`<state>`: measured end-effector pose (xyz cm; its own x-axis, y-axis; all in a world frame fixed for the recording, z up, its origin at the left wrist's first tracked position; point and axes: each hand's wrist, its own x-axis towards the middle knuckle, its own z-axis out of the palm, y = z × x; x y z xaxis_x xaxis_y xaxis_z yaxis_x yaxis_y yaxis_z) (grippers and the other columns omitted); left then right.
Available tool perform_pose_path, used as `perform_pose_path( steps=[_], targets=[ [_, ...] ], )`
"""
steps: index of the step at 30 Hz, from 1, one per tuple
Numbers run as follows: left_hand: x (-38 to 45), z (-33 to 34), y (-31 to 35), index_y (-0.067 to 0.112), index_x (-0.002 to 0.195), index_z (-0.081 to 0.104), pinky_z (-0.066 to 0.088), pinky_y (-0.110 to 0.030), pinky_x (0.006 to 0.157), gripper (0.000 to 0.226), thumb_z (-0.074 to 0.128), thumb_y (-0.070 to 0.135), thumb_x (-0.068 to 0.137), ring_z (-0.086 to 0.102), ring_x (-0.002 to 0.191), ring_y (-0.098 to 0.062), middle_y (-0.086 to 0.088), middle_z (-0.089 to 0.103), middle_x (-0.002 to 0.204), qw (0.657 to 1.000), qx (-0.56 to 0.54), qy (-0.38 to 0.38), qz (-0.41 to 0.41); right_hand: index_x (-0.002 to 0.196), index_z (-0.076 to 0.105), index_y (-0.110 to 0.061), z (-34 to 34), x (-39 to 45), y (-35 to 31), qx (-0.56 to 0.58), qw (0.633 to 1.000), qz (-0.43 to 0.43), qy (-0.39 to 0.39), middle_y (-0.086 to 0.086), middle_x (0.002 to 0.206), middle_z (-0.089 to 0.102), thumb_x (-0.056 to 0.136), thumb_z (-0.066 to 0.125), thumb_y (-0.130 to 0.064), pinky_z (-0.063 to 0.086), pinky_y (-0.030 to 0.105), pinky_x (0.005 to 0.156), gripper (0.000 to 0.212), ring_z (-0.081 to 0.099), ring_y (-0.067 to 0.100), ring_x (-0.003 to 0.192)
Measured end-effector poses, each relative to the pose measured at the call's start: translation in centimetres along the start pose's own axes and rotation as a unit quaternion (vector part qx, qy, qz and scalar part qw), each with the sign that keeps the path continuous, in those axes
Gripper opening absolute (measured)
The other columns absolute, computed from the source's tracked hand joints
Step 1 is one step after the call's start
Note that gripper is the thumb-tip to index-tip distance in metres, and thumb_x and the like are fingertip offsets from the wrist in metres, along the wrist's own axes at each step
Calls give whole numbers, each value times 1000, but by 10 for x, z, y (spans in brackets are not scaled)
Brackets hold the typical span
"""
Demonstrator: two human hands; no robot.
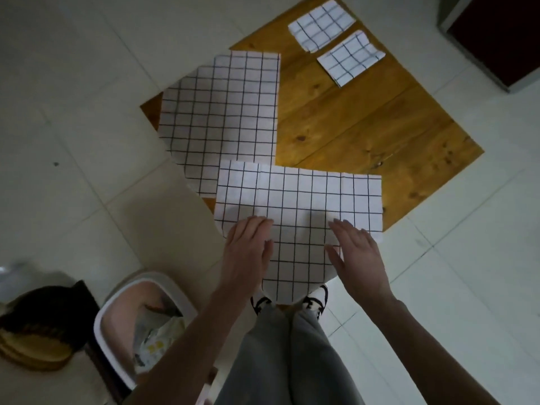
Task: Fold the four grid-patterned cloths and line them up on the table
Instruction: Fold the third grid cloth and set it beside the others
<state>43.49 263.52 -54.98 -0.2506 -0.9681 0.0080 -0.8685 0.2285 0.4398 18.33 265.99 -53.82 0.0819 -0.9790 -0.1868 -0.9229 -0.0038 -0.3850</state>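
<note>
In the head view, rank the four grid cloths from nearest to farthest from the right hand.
From the right hand:
1. Half-folded grid-patterned cloth, under both hands at the near table edge.
2. Large unfolded grid-patterned cloth, left side.
3. Nearer small folded grid-patterned square, far right.
4. Farther small folded grid-patterned square, far corner.

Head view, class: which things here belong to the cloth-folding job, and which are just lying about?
Belonging to the job:
near cloth under both hands, left, right
spread cloth
two folded cloths
wooden table

Just lying about:
white bin
dark object on the floor
</note>
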Motion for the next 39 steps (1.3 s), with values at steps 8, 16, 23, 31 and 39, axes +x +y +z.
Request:
perform_pose_path(
  steps=[8, 16, 23, 31, 39],
  targets=[
    [5, 63, -30, 14, 139, 60, 44, -43, 113, 43, 57, 19, 97, 51, 135, -22, -3, 58, 144, 997, 30, -62, 30, 145, 55, -16, 52, 15, 41, -31, 999, -19, 16, 9, 155, 52, 100, 65, -16, 37, 53, 117, 46, 51, 30, 141],
    [-12, 92, -52, 11, 135, 64, 41, -41, 111, 42, 71, 17, 93, 56, 130, -25, -7, 61, 139, 993, 93, -31, 66, 130, 67, -17, 80, 24, 62, -52, 997, -42, 33, 9, 150, 56, 95, 71, -18, 43, 51, 111, 35, 52, 32, 139],
    [-8, 89, -44, 17, 123, 67, 45, -43, 103, 36, 74, 14, 88, 60, 112, -24, -2, 62, 124, 997, 59, -23, 36, 126, 70, -16, 80, 32, 60, -46, 997, -40, 57, 5, 133, 65, 100, 57, -28, 44, 45, 99, 31, 60, 29, 118],
    [5, 70, -45, 15, 100, 72, 49, -38, 88, 9, 67, 19, 94, 59, 100, -23, 0, 61, 103, 998, 34, -11, 43, 102, 65, -17, 65, 27, 62, -43, 994, -88, 47, 1, 97, 63, 104, 42, -29, 42, 40, 97, 25, 59, 27, 92],
    [17, 14, -33, 13, 98, 68, 48, -31, 85, 14, 57, 20, 101, 59, 95, -18, -3, 66, 106, 992, -9, 28, 124, 106, 66, -16, 5, 17, 53, -13, 989, -143, 36, 0, 96, 68, 96, 70, -20, 51, 43, 90, 11, 63, 26, 89]
  ],
)
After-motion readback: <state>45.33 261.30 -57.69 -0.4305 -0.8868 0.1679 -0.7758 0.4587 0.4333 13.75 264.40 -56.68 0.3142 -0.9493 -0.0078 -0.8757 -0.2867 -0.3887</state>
